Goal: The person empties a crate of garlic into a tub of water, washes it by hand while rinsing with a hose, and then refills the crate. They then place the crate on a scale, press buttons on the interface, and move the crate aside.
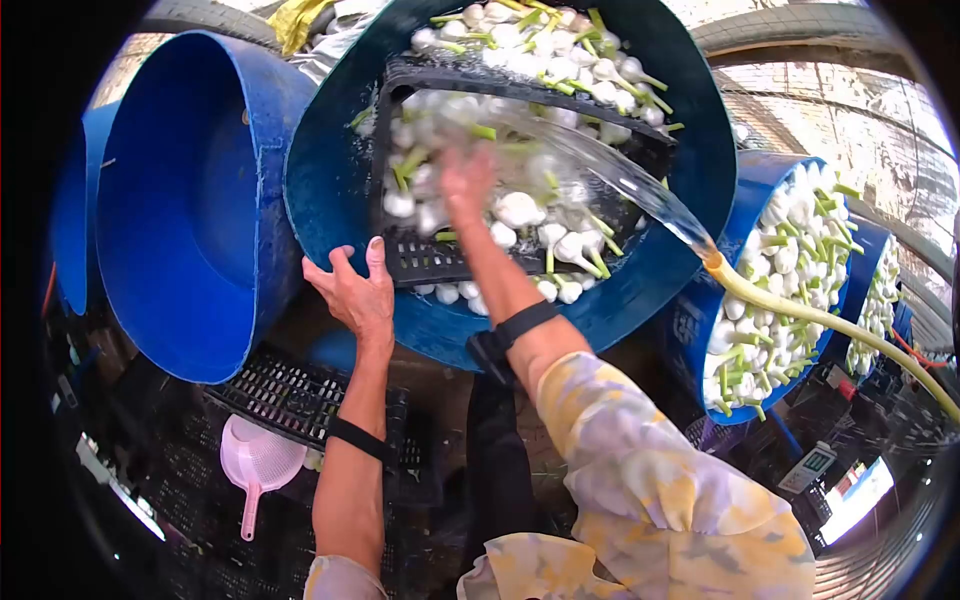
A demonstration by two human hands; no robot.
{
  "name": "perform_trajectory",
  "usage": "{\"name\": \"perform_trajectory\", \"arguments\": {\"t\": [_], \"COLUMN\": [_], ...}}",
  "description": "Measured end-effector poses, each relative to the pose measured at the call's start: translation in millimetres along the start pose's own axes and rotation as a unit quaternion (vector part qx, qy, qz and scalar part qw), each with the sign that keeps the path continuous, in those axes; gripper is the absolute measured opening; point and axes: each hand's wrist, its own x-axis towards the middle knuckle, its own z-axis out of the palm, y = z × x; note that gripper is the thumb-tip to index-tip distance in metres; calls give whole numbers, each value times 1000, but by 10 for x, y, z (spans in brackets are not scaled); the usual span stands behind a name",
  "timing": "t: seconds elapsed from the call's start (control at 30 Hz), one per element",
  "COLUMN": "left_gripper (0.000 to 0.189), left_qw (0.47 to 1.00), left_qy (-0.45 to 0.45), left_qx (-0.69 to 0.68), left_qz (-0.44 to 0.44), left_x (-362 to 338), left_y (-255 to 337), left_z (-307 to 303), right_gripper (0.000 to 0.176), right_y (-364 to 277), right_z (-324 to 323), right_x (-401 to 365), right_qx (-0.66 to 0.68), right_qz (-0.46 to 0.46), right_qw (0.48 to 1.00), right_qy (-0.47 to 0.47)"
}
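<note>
Wet garlic bulbs lie in a black crate inside the blue tub. They look light and slippery, best scooped by handfuls. The left hand clasps the tub rim in a closed grip. The right hand is among the bulbs, its grip too blurred to tell.

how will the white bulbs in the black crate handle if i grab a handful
Probably slippery: water from the hose is pouring over the bulbs. Being round, they would likely roll out of a loose grip, though the green stalks may slow that. Each looks light; the full black crate is likely heavy.
</note>
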Motion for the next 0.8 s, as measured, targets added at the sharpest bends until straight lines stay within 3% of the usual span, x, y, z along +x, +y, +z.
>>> {"name": "perform_trajectory", "arguments": {"t": [0.07, 0.1, 0.13, 0.17, 0.23, 0.27, 0.3, 0.37, 0.43, 0.5, 0.57, 0.67, 0.7, 0.73, 0.77, 0.8], "left_gripper": [48, 48, 47, 47, 47, 47, 47, 47, 48, 47, 47, 46, 44, 44, 43, 43], "left_qw": [1000, 1000, 1000, 1000, 1000, 1000, 1000, 1000, 1000, 1000, 1000, 1000, 999, 1000, 1000, 1000], "left_qy": [4, 8, 8, 6, -1, 9, 6, 3, -6, -7, -11, -7, 20, 7, -8, -2], "left_qx": [9, 20, 17, 19, 17, 8, 6, 23, 11, -6, 5, 5, 44, 20, -4, 0], "left_qz": [6, 8, 4, 1, -4, 10, -3, -17, -10, 0, -8, 4, 23, 4, -15, -11], "left_x": [18, 13, 5, -29, -49, 0, 48, 52, -19, -7, -2, 6, 38, 33, 43, 41], "left_y": [37, 46, 53, 54, -17, -18, 4, 7, -36, -89, -88, -92, -88, -34, 9, 9], "left_z": [-17, -4, 15, 8, 7, 52, 66, 50, 49, 21, 38, -15, -20, -43, -57, -95], "right_gripper": [65, 65, 63, 61, 63, 63, 59, 52, 56, 53, 50, 46, 45, 43, 43, 51], "right_y": [-438, -360, -198, -20, 458, 847, 514, 976, 1112, 1071, 751, -149, -395, -796, -1188, -1021], "right_z": [-97, -307, -612, -868, -1401, -1612, -2061, -2212, -1658, -768, -131, 141, 134, -36, -199, -205], "right_x": [-398, -513, -575, -579, -345, -79, 5, 268, 338, 330, 169, -253, -428, -448, -467, -341], "right_qx": [-139, -142, -274, -385, -443, -583, -509, -443, -487, -352, -190, -100, -124, -226, -294, -288], "right_qz": [-45, -43, -233, -411, -400, -410, -361, -140, -6, 73, 53, -83, -157, -187, -230, -369], "right_qw": [986, 986, 920, 794, 759, 686, 767, 879, 873, 931, 973, 990, 979, 950, 889, 873], "right_qy": [-86, -82, -157, -230, -261, -144, -152, -102, -29, 66, 118, 60, 48, -110, -263, -135]}}
